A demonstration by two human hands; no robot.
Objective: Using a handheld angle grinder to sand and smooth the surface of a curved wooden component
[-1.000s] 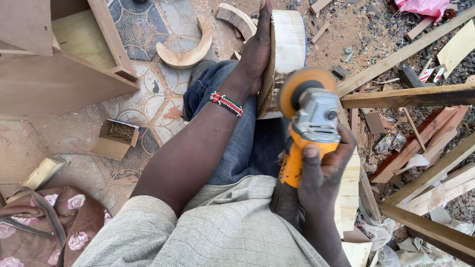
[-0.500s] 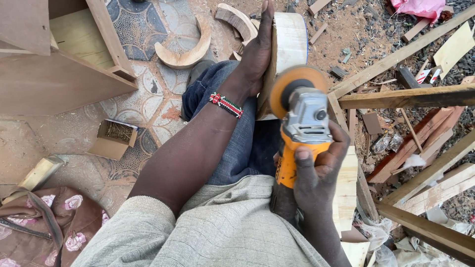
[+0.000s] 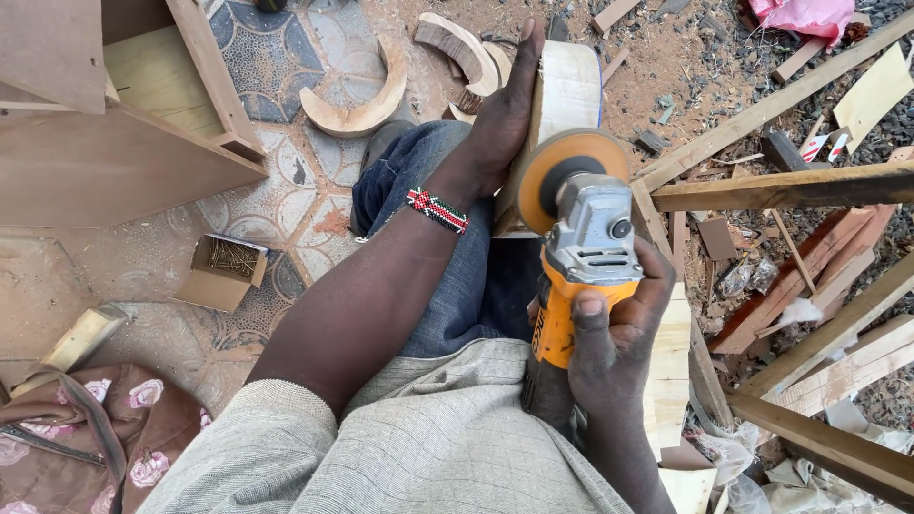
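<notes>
Sanding work is in hand on a pale wooden block [image 3: 566,90], which is stood on edge over the person's knee. It is steadied by the left hand [image 3: 503,124], laid flat and open against its side. An orange angle grinder [image 3: 583,257] is clasped fully round its body by the right hand [image 3: 614,333], its disc [image 3: 562,176] set against the block's near edge. Finish cannot be judged; several curved offcuts [image 3: 357,109] are noted on the floor. Against the earlier frame, the disc is seen shifted left, closer onto the block.
</notes>
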